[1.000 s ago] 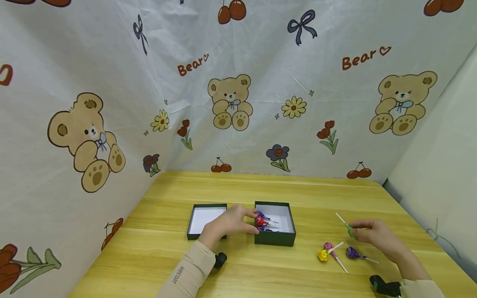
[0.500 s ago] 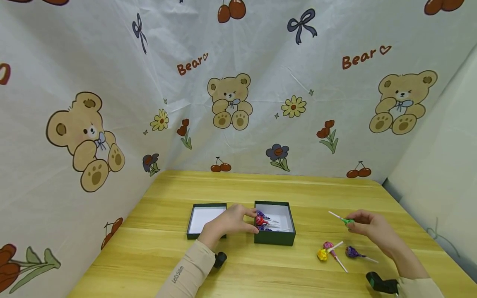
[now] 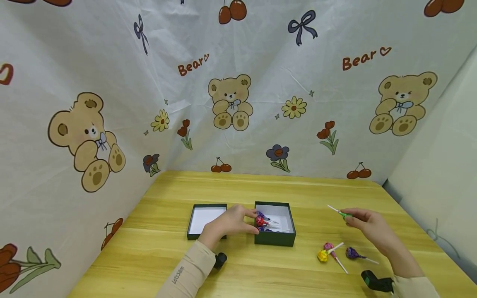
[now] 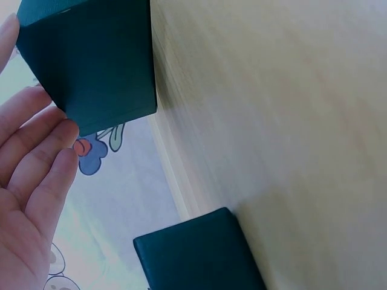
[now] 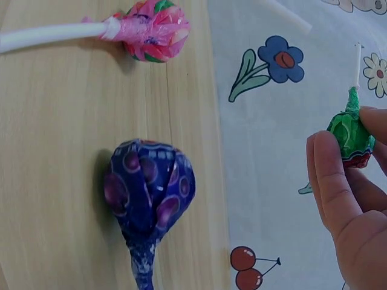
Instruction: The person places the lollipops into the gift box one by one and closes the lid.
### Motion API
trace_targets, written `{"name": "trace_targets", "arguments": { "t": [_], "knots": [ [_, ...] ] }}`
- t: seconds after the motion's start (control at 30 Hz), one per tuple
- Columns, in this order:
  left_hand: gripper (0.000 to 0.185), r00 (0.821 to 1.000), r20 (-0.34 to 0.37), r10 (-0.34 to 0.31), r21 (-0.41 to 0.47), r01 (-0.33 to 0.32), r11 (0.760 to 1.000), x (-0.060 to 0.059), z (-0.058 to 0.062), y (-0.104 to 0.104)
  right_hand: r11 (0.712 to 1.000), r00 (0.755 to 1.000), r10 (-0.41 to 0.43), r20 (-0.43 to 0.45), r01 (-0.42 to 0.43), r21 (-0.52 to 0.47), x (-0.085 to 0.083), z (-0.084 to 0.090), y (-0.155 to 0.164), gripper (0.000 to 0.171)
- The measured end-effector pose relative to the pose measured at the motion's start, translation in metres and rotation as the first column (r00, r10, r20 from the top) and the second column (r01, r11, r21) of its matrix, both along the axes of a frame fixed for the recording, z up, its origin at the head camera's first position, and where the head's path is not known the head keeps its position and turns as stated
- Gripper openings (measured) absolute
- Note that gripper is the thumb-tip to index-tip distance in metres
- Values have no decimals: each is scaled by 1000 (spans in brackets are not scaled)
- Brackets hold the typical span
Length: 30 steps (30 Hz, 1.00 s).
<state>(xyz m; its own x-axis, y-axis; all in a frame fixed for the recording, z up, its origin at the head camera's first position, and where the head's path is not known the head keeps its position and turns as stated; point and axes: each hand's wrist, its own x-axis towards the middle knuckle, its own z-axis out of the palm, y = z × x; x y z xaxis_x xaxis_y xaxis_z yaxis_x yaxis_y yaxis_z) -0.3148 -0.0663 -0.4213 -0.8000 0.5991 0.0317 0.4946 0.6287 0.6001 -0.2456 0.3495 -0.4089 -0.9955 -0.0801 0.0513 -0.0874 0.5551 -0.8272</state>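
My left hand touches the left side of a dark green box, thumb and fingertips spread along its rim. In the left wrist view the fingers are nearly straight against the box's edge. Inside the box lie several lollipops, red and purple, partly hidden by the wall. My right hand pinches a green lollipop by its wrapped head, with the white stick pointing away. Below this hand a purple lollipop lies on the table, beside a pink lollipop and a yellow lollipop.
The box lid, white inside, lies left of the box, partly behind my left forearm. A wooden table carries everything. A bear-print cloth hangs behind and at the left; a pale wall borders the right.
My right hand has moved a little left and raised the green lollipop, whose stick now lies flatter and points left. The left hand and the box have stayed in place.
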Motion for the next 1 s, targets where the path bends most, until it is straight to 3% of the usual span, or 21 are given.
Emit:
{"name": "trace_targets", "arguments": {
  "t": [0.17,0.43,0.67,1.0],
  "knots": [
    [52,1000,-6,-8,-1,8,1000,-1,2,0,999,1000,5,-26,-4,42,-2,3,-5,45],
    [51,1000,-20,-11,-6,11,1000,-1,5,0,999,997,12,-70,-15,-45,-5,7,-14,43],
    [51,1000,-15,-7,-13,6,1000,-1,6,1,1000,997,-19,-80,19,1,-7,7,-19,45],
    [50,1000,-18,-7,-16,6,1000,0,2,0,994,996,20,-86,-29,-106,-9,11,-28,49]
  ]
}}
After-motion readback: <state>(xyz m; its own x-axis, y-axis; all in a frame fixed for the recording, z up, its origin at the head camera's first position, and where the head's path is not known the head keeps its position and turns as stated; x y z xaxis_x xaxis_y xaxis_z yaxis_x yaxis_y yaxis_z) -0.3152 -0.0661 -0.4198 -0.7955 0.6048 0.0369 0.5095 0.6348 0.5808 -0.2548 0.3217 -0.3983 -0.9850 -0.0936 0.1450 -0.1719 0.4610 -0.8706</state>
